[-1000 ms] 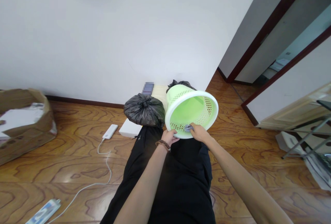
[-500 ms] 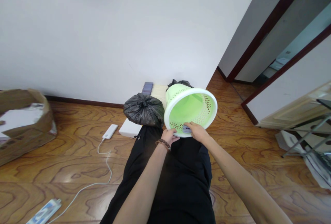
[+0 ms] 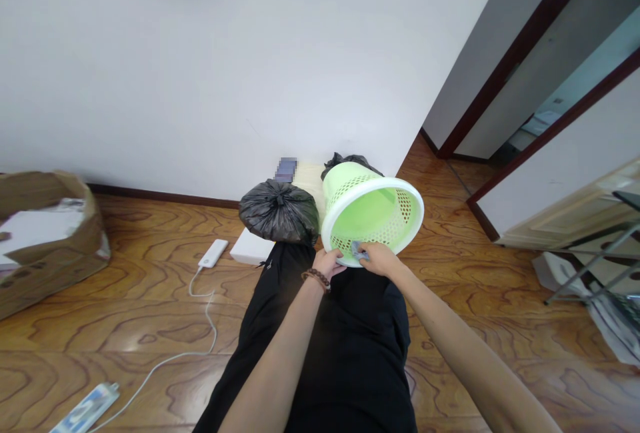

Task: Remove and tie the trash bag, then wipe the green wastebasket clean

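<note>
Right, the green basket is tipped, mouth toward you, over your black trousers; can't tell what bears its weight. Your left hand is clamped on the near rim. Your right hand has fingers closed on a small grey-blue cloth, apparently, just inside the mouth by the perforated wall. Best brace that rim firmly; side pressure would likely roll the basket. Press the cloth flat, short strokes, no loose corner, since holes could snag it. Turn by the rim instead of overreaching. Mind the tied black bag just left.
</note>
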`<state>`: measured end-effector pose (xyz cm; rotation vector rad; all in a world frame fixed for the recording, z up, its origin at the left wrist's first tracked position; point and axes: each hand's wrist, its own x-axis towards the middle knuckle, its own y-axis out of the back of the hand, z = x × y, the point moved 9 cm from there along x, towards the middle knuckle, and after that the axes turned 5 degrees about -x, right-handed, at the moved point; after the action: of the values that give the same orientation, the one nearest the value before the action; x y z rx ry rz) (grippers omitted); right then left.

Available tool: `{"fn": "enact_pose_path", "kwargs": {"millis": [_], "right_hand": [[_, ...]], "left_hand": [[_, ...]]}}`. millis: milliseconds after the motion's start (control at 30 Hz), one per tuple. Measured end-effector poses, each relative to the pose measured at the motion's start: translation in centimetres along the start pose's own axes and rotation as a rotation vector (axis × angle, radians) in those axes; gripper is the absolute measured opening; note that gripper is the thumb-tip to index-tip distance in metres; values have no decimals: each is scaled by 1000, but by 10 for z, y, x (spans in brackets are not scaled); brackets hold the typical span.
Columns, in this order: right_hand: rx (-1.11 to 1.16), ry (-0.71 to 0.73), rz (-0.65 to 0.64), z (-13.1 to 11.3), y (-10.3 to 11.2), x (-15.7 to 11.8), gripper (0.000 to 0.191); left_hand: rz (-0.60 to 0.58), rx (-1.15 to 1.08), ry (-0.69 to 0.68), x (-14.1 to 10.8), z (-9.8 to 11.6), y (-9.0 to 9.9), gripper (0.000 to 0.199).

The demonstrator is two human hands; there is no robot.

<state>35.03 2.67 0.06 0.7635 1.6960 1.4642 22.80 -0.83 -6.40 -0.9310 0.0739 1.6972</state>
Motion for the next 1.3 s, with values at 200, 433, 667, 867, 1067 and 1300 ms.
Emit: {"fn": "enact_pose_path", "kwargs": {"millis": [200, 433, 667, 867, 1067, 1300], "right_hand": [[-188, -165, 53, 22, 14, -4, 27], [-23, -117, -63, 17, 0, -1, 27], [123, -109, -76, 16, -7, 10, 35], [141, -166, 38, 25, 2, 15, 27], [138, -57, -78, 17, -9, 17, 25], [124, -263, 14, 38, -2, 9, 30]], "left_hand": [[-27, -51, -11, 1, 1, 0, 33], [-9, -21, -6, 6, -2, 6, 32], [-7, 3, 1, 4, -2, 7, 33], [-40, -83, 10, -3, 0, 0, 34], [-47, -53, 18, -3, -1, 3, 33], [-58, -29, 24, -4, -1, -1, 34]]}}
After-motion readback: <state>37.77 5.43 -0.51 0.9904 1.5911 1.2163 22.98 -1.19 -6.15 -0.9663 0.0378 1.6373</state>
